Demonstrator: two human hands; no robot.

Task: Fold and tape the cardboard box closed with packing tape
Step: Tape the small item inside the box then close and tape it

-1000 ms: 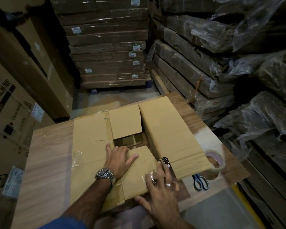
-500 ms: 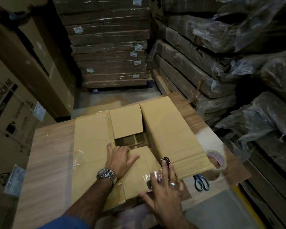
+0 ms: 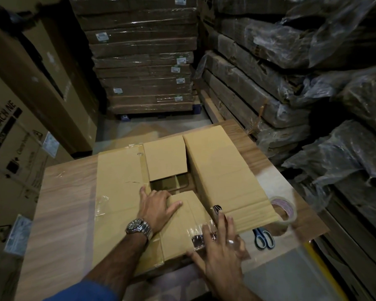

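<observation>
Box [image 3: 221,170] sat on the worktop [image 3: 63,203], centre gap still uncovered. Left hand [image 3: 155,205] had stayed flat, fingers straight, on the 6 o'clock flap [image 3: 182,227]. Right hand [image 3: 221,246], fingers straight, had slid slightly toward 12 o'clock over a tape scrap [image 3: 197,237]. Folding was probably unfinished; the tape roll [image 3: 284,210] lay untouched at 3 o'clock.

Both hands flat on cardboard box [image 3: 122,183] flaps

The cardboard box [image 3: 126,192] lies mid-counter [image 3: 63,192], with the tape roll [image 3: 283,210] and scissors [image 3: 264,236] beside it near the counter's right edge.
</observation>
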